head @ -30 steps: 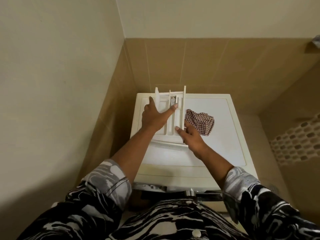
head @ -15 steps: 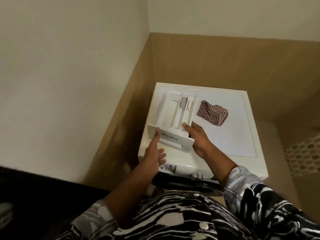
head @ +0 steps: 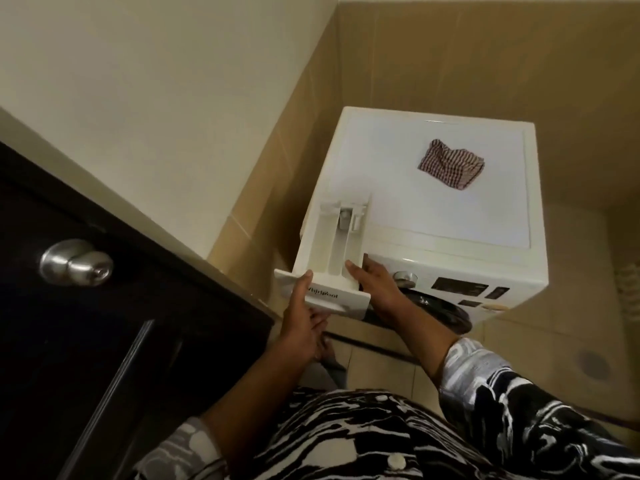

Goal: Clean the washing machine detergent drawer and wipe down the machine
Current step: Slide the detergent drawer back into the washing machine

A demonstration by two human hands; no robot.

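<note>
One drawer [head: 330, 244], with three lengthwise channels, is held out at the front-left corner of the washer [head: 412, 216]. Its rear end overlaps the washer's top edge; whether it sits in the slot I cannot tell. The left grip [head: 304, 323] clasps the front panel, thumb on top and fingers beneath. The right grip [head: 377, 284] clasps the right wall, thumb inside. The panel's left corner lies near the edge of one dark door [head: 104, 341], with a narrow gap to the tiled wall [head: 277, 174]. One checked cloth [head: 450, 162] lies on the washer's top, apart from every edge. Open floor [head: 571, 271] lies right of the washer.
</note>
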